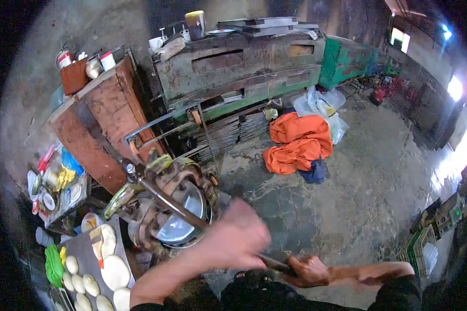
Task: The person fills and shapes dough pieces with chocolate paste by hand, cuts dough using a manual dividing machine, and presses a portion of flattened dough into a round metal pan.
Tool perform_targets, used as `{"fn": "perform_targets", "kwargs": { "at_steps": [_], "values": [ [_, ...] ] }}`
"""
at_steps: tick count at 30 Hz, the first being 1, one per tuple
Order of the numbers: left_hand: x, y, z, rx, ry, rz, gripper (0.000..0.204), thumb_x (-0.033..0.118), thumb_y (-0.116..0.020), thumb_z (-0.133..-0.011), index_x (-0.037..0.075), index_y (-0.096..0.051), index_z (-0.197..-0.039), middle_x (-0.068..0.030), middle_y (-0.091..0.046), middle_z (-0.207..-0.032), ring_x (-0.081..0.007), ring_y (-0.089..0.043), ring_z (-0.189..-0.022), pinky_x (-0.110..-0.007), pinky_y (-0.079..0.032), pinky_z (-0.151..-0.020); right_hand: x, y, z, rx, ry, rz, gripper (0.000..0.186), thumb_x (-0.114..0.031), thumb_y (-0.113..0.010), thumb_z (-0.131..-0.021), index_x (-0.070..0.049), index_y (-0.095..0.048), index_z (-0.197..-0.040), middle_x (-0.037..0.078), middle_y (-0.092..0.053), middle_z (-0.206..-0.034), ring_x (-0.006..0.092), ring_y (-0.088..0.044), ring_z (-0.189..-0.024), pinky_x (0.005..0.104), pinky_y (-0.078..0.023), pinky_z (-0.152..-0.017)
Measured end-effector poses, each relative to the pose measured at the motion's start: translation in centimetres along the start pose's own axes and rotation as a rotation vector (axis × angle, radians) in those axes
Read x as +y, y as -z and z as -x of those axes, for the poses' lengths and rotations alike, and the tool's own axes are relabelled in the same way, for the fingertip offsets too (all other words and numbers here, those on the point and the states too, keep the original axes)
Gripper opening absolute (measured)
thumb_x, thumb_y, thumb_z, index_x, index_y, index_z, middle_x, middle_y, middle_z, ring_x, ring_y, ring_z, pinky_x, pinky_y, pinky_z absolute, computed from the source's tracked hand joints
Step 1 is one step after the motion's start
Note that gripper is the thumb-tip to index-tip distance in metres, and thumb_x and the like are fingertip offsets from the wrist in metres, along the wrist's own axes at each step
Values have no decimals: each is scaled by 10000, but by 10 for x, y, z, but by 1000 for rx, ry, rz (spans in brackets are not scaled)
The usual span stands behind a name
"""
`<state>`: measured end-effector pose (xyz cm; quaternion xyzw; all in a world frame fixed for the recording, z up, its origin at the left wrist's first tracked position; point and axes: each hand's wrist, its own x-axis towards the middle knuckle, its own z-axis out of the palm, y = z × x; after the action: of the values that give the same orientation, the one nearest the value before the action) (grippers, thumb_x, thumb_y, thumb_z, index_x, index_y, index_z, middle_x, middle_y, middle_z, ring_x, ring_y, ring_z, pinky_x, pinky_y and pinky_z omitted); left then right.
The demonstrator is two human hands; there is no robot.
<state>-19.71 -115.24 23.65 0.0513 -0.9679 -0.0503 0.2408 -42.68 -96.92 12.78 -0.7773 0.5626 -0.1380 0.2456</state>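
Note:
A long metal lever (166, 199) runs diagonally from a worn press machine (148, 228) with a round steel plate (184, 228). My right hand (306, 270) is closed on the lever's lower end. My left hand (238, 233) is over the lever, smeared by motion, so its fingers are unclear. At lower left, several round pale dough pieces (117, 272) lie on a tray (91, 236) beside a brush (97, 243) and a green plastic bag (53, 264).
A wooden cabinet (91, 135) and cluttered side table (78, 202) stand left. Oven-like units (244, 67) line the back, with green ones (332, 62) farther right. Orange cloths (296, 145) and clear plastic (321, 109) lie on the floor. Metal racks (430, 228) stand at right.

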Motion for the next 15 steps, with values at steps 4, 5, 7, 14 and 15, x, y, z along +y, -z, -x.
{"fn": "perform_targets", "kwargs": {
  "at_steps": [4, 5, 7, 14, 15],
  "values": [
    [32, -137, 25, -574, 6, -92, 142, 235, -629, -743, 94, -616, -759, -56, -625, -603, -236, -660, -584, -359, -535, -617, 62, -80, -10, 52, 106, 35, 378, -399, -633, -853, -82, -476, -986, 142, -583, -623, 367, -583, -488, 489, -482, -468],
    [34, -148, 22, -716, 31, -12, 112, 206, -625, -740, 95, -616, -748, -68, -643, -616, -231, -665, -591, -353, -530, -593, 70, -91, -9, 25, 70, -26, 386, -404, -628, -855, -88, -468, -1007, 153, -583, -623, 379, -594, -512, 494, -488, -478],
    [37, -144, 21, -650, 108, -72, 104, 156, -603, -739, 107, -645, -658, -89, -659, -621, -223, -680, -612, -360, -523, -570, 74, -107, -7, -14, -94, 40, 405, -407, -619, -858, -76, -456, -1026, 188, -593, -658, 411, -613, -575, 503, -498, -507],
    [37, -43, 5, -555, 98, -28, 95, 197, -621, -719, 105, -605, -738, -59, -623, -601, -237, -662, -619, -382, -509, -612, -39, 54, -23, -181, -33, -110, 422, -373, -649, -836, -16, -476, -983, 225, -594, -645, 408, -626, -583, 484, -496, -508],
    [32, -41, -2, -522, 75, -49, 87, 196, -616, -718, 110, -602, -727, -57, -613, -591, -233, -662, -627, -382, -510, -624, -23, 40, -29, -179, -13, -97, 422, -373, -649, -836, -16, -476, -983, 225, -594, -645, 408, -626, -583, 484, -496, -508]
  ]
}}
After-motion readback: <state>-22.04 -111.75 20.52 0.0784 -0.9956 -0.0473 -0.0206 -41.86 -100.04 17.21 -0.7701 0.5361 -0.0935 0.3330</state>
